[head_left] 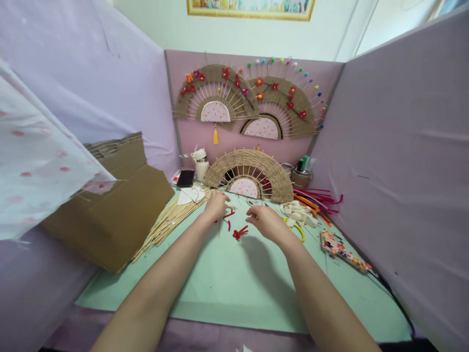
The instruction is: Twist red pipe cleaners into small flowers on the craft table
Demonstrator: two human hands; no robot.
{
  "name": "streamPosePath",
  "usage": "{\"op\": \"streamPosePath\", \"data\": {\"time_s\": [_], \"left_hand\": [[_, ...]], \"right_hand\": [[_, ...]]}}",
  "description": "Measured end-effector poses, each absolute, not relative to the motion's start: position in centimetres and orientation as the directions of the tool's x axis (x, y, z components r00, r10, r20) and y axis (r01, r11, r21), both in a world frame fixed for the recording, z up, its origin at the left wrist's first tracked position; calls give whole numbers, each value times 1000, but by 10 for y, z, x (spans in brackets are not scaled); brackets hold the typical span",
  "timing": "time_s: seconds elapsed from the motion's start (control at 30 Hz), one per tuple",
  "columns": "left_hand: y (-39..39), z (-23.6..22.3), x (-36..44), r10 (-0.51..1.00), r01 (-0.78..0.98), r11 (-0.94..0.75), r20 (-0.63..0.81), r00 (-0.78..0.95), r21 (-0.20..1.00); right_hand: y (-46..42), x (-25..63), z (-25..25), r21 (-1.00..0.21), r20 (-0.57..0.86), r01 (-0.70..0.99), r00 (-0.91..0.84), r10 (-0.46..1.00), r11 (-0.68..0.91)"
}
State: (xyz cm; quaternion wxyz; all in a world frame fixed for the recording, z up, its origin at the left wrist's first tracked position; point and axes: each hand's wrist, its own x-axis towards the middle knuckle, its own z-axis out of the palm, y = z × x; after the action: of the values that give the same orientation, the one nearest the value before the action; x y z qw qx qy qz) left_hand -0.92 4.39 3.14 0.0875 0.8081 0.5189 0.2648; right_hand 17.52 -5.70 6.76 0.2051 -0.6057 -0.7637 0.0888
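My left hand (217, 204) reaches over the far middle of the table with its fingers apart, nearest to a few small pale scraps and short red pipe-cleaner pieces (229, 214). I see nothing held in it. To its right hovers my right hand (262, 218), its fingers loosely bent and a gap between thumb and forefinger. Between and below the hands lies a red pipe-cleaner flower (238, 234) with loose stems. A short magenta piece (229, 226) rests beside it. Behind both hands stands a woven half-round fan (252, 159) with a pink dotted centre.
Thin reed sticks (168, 220) and a cardboard sheet (120, 210) lie left. On the right are yellow-handled scissors (301, 232), pale fibre strips (298, 213), pipe cleaners (318, 198) and a patterned glue gun (344, 252) with a cord. A white bottle (201, 166) stands behind.
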Motion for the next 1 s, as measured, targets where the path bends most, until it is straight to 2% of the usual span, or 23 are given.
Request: {"op": "streamPosePath", "data": {"time_s": [0.17,0.33,0.47,0.67,1.0], "left_hand": [[56,18,-1,903,874,-415,235,360,255],[57,8,-2,895,892,-418,249,371,171],[57,2,-1,885,888,-430,270,380,160],[56,1,2,888,885,-430,261,378,180],[58,2,5,892,908,-401,274,359,117]], "right_hand": [[-2,164,52,-365,255,903,-136,957,226],[36,147,19,-406,207,909,-11,978,96],[39,143,8,-441,211,897,79,974,23],[39,135,2,-346,180,938,52,982,14],[33,142,9,-264,340,964,69,938,25]]}}
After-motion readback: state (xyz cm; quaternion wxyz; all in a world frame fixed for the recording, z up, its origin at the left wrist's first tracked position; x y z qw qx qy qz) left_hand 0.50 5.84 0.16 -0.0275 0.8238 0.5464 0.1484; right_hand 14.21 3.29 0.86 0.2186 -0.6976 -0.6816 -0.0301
